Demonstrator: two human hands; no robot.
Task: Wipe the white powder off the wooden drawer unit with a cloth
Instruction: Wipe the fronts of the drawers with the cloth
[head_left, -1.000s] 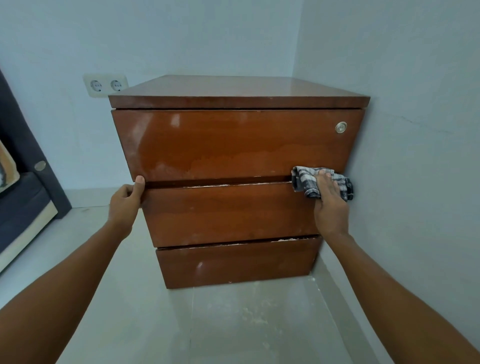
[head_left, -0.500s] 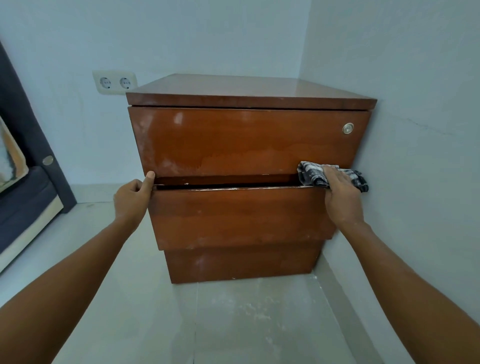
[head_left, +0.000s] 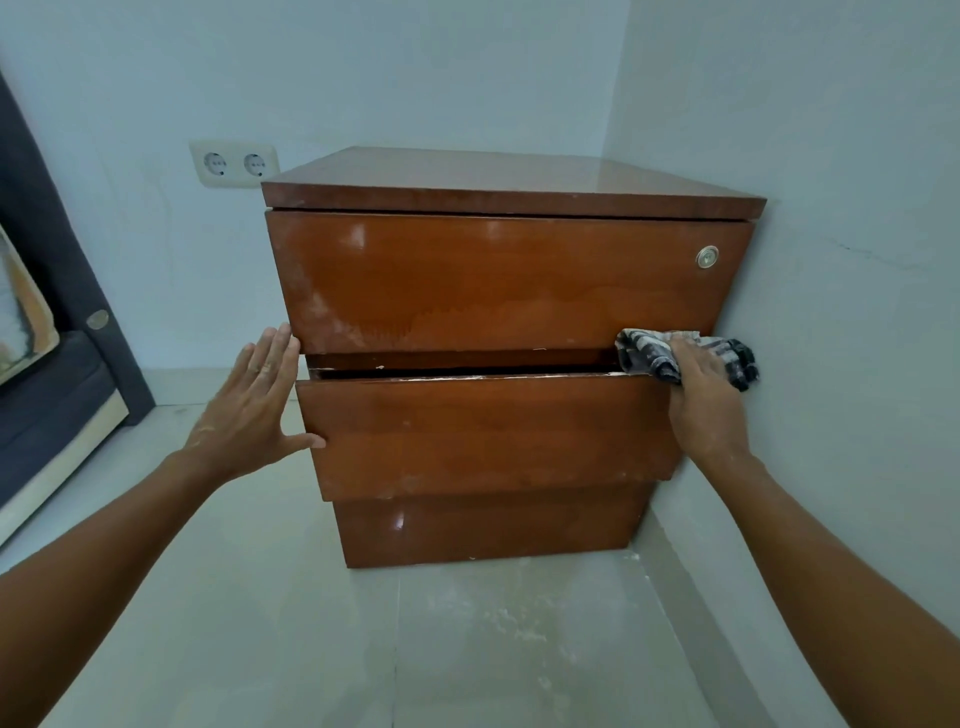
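The wooden drawer unit (head_left: 488, 280) stands in the room's corner, three drawers high. Its middle drawer (head_left: 483, 431) is pulled out a little, with white powder along its top edge. Faint white smears show on the top drawer's front. My right hand (head_left: 701, 405) holds a black-and-white checked cloth (head_left: 644, 353) on the right end of the middle drawer's top edge. My left hand (head_left: 254, 410) is spread flat with straight fingers at the drawer's left corner, thumb touching its front.
A double wall socket (head_left: 234, 163) sits left of the unit. The right wall (head_left: 831, 260) is tight against the unit. A dark sofa (head_left: 47, 395) stands at the far left. White powder specks lie on the tiled floor (head_left: 498, 629) in front.
The middle drawer has slid out toward me. My left hand let go of the drawer's left edge and opened flat. The right hand and cloth stayed at the right end.
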